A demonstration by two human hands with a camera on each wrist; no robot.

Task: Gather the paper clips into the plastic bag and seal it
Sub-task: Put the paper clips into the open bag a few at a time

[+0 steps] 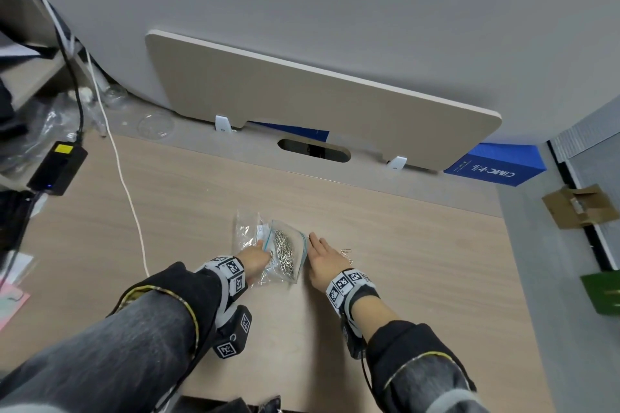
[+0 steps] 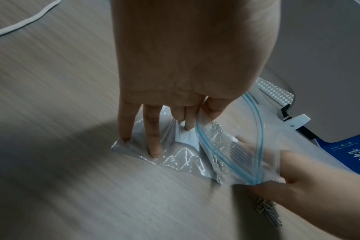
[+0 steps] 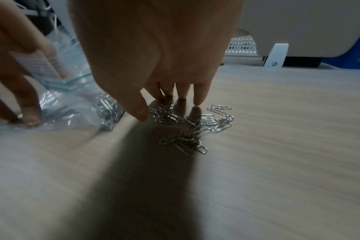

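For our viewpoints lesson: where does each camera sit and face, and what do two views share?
Head: from the head, down at the table; left hand, right hand, sleeves show.
Left wrist: along the left hand toward the plastic bag it holds.
Right wrist: along the right hand toward loose paper clips.
Shared: each wrist view shows the other hand.

Light wood desk (image 1: 402, 261): plastic bag (image 1: 298, 238), loose paper clips (image 3: 203, 121), white cable (image 1: 132, 201), black adapter (image 1: 57, 168).

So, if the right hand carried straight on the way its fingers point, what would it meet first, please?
Most likely the loose paper clips on the desk: the right hand angles its fingers down at them, tips seemingly at the pile's far edge. The plastic bag sits off to its left.
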